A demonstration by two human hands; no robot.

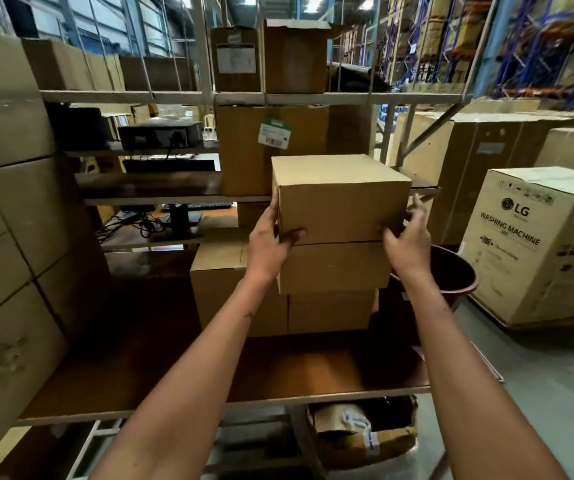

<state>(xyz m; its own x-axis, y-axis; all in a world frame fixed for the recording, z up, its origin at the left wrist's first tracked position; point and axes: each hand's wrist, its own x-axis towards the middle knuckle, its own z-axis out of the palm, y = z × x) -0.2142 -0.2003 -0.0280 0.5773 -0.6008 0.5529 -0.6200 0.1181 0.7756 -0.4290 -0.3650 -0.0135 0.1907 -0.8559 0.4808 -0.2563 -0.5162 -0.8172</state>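
Progress, as I judge it, hangs on one box: the top carton (341,199) sits square on the carton beneath (334,268), last tier of a short stack at the back of the shelf board (174,375). My left hand (268,244) grips its lower left corner, thumb hooked over the front face. My right hand (408,244) is spread wide at the lower right corner, thumb against the front. So the carton rests on the stack but is not yet let go. What is left is either freeing both hands or taking its weight; I cannot tell which.

My left fingers are hidden behind the carton's side. The right fingers are blurred, so whether they press the side wall is unclear. The stack's lowest cartons are partly covered by my arms, and the brown tub (451,271) just right of the stack is half hidden.
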